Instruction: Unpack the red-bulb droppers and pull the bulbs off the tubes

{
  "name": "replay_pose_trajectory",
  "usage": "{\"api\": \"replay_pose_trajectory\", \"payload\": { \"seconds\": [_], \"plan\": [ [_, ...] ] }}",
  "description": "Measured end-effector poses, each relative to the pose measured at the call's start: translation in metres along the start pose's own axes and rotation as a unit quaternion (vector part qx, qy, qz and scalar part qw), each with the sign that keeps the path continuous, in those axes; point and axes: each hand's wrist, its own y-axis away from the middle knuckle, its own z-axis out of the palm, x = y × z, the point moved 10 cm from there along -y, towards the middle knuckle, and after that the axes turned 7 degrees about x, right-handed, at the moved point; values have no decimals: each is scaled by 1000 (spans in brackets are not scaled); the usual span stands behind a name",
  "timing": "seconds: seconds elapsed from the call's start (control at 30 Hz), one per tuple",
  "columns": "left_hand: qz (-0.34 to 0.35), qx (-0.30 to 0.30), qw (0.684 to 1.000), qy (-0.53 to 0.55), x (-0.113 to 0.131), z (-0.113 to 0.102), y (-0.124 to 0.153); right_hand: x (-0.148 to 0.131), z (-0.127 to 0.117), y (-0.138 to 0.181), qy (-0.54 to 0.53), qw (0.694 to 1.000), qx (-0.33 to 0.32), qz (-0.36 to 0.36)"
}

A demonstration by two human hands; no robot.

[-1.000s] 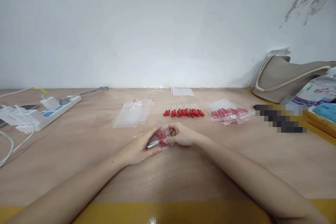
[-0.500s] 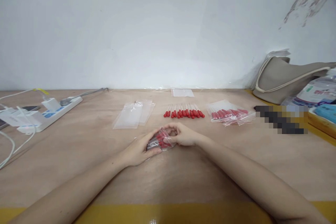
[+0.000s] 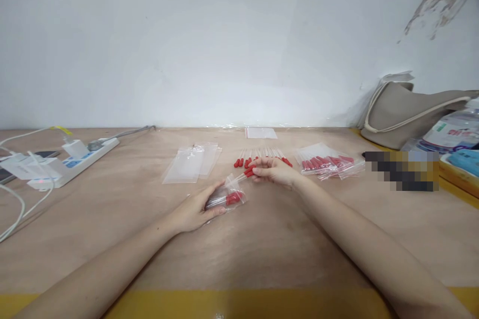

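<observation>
My left hand (image 3: 198, 208) is closed around a clear zip bag (image 3: 241, 203) at the middle of the table. Droppers with red bulbs (image 3: 234, 198) and clear stems lie inside it. Between the fingertips of my right hand (image 3: 275, 172) are the red bulbs of a couple of droppers (image 3: 249, 173); exactly how many is unclear. Their stems slant down to the left, with the tips at the bag's mouth. Behind that hand lies a row of loose droppers (image 3: 238, 162), partly hidden by it. Filled bags of droppers (image 3: 318, 162) lie stacked to the right.
Flat empty zip bags (image 3: 181, 165) lie to the left, and another bag (image 3: 262, 133) near the wall. A white power strip (image 3: 84, 162) with chargers and cables stands far left. At right are a grey-beige bag (image 3: 411, 109), a plastic bottle (image 3: 454, 132) and a blurred dark object (image 3: 400, 172).
My right hand has left the bag's edge and moved up and right, now with droppers in its fingers at the mouth. My left hand has stayed on the bag.
</observation>
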Motion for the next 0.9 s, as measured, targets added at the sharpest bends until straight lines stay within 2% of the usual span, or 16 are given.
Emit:
{"api": "replay_pose_trajectory", "payload": {
  "seconds": [0.13, 0.2, 0.27, 0.33, 0.4, 0.47, 0.53, 0.63, 0.8, 0.9],
  "plan": [
    [-8, 8, 1000, -5, -3, -2, 0, -39, -47, -2, -18, 993, 91, -71],
    [-6, 12, 1000, -6, -2, -3, 0, -61, -65, -1, -11, 981, 137, -139],
    [-8, 10, 1000, -6, -1, -3, 0, -79, -72, 2, 43, 956, 181, -225],
    [-11, 7, 1000, -4, -1, -3, 0, -92, -62, 4, 161, 911, 208, -318],
    [-13, 6, 1000, 0, -1, -3, 1, -92, -31, 2, 329, 836, 197, -392],
    [-16, 4, 1000, 2, -1, -3, 1, -79, 4, -6, 494, 743, 158, -422],
    [-17, 1, 1000, -1, -2, -2, 2, -61, 28, -17, 592, 679, 125, -416],
    [-12, 1, 1000, -10, 0, -3, 2, -47, 46, -25, 645, 644, 91, -401],
    [-6, 4, 1000, -21, 2, -3, 1, -33, 59, -26, 735, 556, 67, -381],
    [-1, 8, 1000, -20, 4, -4, 1, -30, 59, -26, 736, 560, 66, -373]
  ]
}}
